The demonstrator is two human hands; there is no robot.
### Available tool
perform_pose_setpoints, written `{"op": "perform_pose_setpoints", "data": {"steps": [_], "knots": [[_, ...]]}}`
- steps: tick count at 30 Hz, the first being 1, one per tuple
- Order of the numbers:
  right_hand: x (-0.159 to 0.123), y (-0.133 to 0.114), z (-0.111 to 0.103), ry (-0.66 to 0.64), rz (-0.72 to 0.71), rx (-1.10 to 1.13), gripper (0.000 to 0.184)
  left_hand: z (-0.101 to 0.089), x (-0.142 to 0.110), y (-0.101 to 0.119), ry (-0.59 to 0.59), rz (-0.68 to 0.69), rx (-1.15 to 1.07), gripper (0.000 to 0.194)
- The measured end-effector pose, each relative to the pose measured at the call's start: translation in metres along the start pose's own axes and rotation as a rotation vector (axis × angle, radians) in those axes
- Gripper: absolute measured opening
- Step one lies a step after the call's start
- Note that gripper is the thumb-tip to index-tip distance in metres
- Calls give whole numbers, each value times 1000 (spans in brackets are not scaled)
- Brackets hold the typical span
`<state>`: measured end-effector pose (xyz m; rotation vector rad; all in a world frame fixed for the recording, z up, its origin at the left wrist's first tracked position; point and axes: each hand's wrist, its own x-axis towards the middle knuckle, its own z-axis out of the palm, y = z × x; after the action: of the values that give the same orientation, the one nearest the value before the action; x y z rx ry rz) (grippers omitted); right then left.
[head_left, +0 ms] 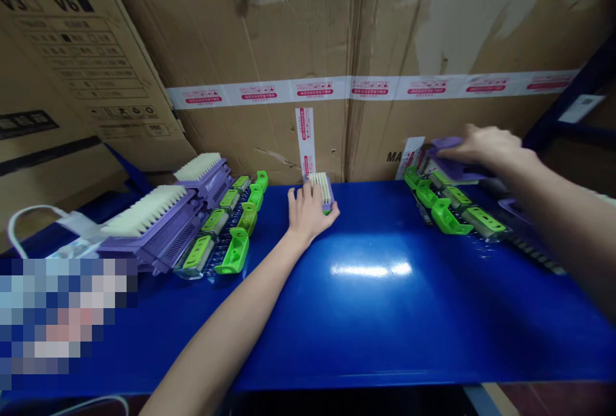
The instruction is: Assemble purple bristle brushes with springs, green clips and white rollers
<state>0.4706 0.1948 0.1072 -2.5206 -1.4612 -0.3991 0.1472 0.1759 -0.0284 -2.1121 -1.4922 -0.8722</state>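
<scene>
My left hand (pixel 308 210) rests on the blue table (pixel 366 313) with its fingers closed round a small purple brush with white bristles (pixel 321 187) at the table's far edge. My right hand (pixel 481 145) reaches to the far right and grips a flat purple piece (pixel 450 146) held just above a row of green-handled parts (pixel 455 205). The fingers of that hand are slightly blurred.
At the left stand two rows of purple brushes with white bristles (pixel 158 217), with a row of green-handled parts (pixel 226 226) beside them. Large cardboard boxes (pixel 308 50) wall off the back. A white cable (pixel 29 217) lies at the far left. A blue shelf post (pixel 572 92) stands at right.
</scene>
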Motion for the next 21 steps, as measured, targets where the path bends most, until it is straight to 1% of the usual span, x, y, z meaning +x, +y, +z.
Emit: {"op": "perform_pose_setpoints", "data": {"steps": [1, 2, 5, 7, 9, 13, 15, 17, 19, 21], "knots": [[-10, -11, -2, -58, -69, 12, 77, 0, 0, 2, 6, -30, 1, 42], [-20, -22, -2, -82, -112, 28, 76, -1, -1, 3, 14, -66, -4, 41], [-52, -57, 4, -179, -255, 86, 72, -1, -1, 5, 28, -198, -35, 51], [-71, -77, 13, -191, -326, 122, 69, -1, -2, 6, 8, -284, -64, 59], [-88, -92, 23, -190, -373, 152, 67, -1, -1, 6, -12, -335, -107, 61], [-110, -107, 35, -156, -404, 182, 64, -3, 1, 3, -8, -432, -247, 58], [-114, -109, 35, -135, -403, 220, 66, -4, 3, -1, -10, -540, -329, 58], [-111, -110, 32, -109, -421, 304, 67, -5, 4, -4, 26, -625, -406, 59], [-107, -113, 26, -90, -452, 473, 67, -6, 5, -6, 125, -621, -503, 61], [-104, -117, 21, -107, -481, 717, 67, -7, 6, -3, 228, -539, -613, 64]]}}
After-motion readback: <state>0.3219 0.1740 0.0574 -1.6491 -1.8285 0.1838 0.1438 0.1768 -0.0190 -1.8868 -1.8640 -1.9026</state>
